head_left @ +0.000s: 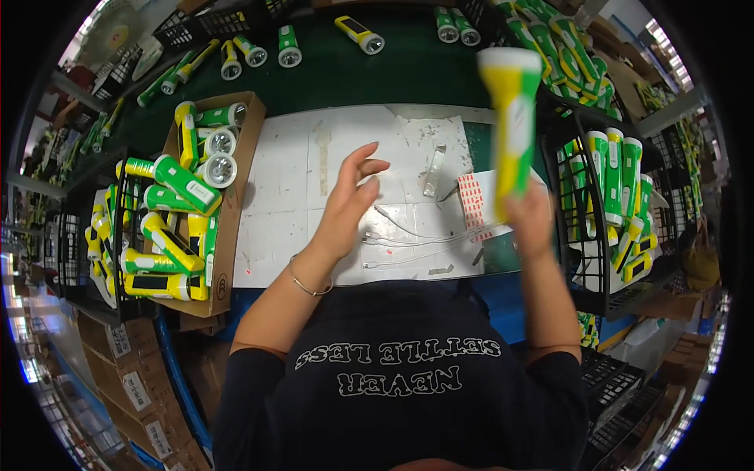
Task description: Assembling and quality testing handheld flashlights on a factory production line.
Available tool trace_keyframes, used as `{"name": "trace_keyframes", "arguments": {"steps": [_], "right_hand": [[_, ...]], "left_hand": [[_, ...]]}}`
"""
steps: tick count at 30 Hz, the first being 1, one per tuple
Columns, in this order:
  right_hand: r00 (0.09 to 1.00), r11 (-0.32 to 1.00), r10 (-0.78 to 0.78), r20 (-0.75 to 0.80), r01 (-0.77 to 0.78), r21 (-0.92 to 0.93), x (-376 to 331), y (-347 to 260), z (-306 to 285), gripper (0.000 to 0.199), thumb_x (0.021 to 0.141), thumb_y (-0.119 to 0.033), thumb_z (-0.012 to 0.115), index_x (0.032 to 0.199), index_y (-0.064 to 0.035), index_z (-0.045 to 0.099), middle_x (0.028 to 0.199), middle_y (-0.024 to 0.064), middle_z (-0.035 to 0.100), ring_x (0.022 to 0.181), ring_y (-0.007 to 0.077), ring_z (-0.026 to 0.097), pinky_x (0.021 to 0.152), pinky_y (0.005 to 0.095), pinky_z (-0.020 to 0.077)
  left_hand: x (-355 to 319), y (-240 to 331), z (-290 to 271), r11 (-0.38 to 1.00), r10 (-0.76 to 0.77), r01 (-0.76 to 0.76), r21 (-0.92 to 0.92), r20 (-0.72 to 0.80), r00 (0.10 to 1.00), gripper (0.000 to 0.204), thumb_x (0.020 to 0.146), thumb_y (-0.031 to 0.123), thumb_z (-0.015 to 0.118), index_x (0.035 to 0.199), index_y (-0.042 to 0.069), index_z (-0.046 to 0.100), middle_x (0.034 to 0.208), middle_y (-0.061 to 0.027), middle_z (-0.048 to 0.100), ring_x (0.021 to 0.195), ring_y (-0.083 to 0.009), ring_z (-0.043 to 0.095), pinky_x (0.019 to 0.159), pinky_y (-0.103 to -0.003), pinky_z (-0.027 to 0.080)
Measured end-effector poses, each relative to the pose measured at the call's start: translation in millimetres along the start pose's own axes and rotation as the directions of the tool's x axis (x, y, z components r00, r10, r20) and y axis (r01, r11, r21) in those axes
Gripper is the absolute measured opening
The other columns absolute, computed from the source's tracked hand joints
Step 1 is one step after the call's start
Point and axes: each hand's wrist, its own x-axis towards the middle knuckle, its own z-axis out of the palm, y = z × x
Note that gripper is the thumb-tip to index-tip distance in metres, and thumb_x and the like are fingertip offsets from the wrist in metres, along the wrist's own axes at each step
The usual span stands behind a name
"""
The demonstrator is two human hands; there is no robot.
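Observation:
A yellow and green flashlight [514, 118] with a white head stands upright in my right hand [530, 216], which grips its lower end at the right of the work surface. Both hand and flashlight are a little blurred. Over the middle of the white board [290, 212] my left hand [351, 196] is raised with its fingers apart and nothing in it. Thin white cables [424, 238] with plugs lie on the board between my hands. A sheet of red-marked stickers [473, 206] lies just left of my right hand.
On the left, a cardboard box [245, 157] holds several flashlights. Black crates with more flashlights stand at the left and right, including a black crate [585, 228]. Several flashlights, one yellow flashlight [360, 35] among them, lie along the far green table [400, 78]. A clear strip [434, 170] lies on the board.

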Motion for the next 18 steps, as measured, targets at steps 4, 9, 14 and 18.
{"name": "trace_keyframes", "arguments": {"steps": [4,9,14,18], "right_hand": [[0.929,0.833,-0.061,-0.365,-0.154,-0.531,40.3,-12.2,-157.5,0.041,0.084,-0.043,0.058,0.082,-0.0028,0.063,0.064,0.0005,0.054,0.058,0.0096,0.047,0.053,0.0269,0.0374],[0.822,0.062,-0.055,-0.567,-0.564,-0.823,15.7,-9.3,-252.0,0.068,0.073,-0.066,0.05,0.088,-0.0012,0.063,0.086,0.0219,0.064,0.085,0.0364,0.061,0.074,0.0452,0.0459],[0.789,-0.001,0.038,-0.614,-0.614,-0.789,12.9,-28.8,-238.0,0.091,0.064,-0.064,0.063,0.133,-0.0091,0.039,0.107,0.0158,0.062,0.096,0.0308,0.061,0.078,0.0418,0.0486],[0.812,-0.124,0.05,-0.581,-0.572,-0.811,46.3,-13.6,-230.1,0.098,0.061,-0.061,0.068,0.138,-0.016,0.029,0.106,0.0134,0.063,0.094,0.0288,0.062,0.077,0.0411,0.0499]], "left_hand": [[-0.3,-12.5,0.5,0.974,-0.192,0.197,-0.11,0.048,0.98,0.048,0.09,0.036,0.045,0.13,0.011,0.039,0.117,-0.0053,0.049,0.113,-0.0144,0.042,0.096,-0.033,0.028],[3.5,-21.0,7.5,0.965,-0.228,0.238,-0.11,0.099,0.969,0.038,0.092,0.027,0.048,0.126,0.01,0.044,0.113,-0.0045,0.051,0.108,-0.0128,0.045,0.09,-0.028,0.034],[9.3,-29.7,4.4,0.967,-0.219,0.234,-0.101,0.137,0.966,0.036,0.09,0.018,0.05,0.125,0.008,0.044,0.111,-0.004,0.052,0.105,-0.0117,0.047,0.085,-0.025,0.038],[13.3,-25.3,9.1,0.946,-0.268,0.285,-0.154,0.122,0.956,0.039,0.087,0.017,0.054,0.123,0.005,0.044,0.107,-0.0051,0.051,0.1,-0.0119,0.046,0.087,-0.025,0.037]]}}
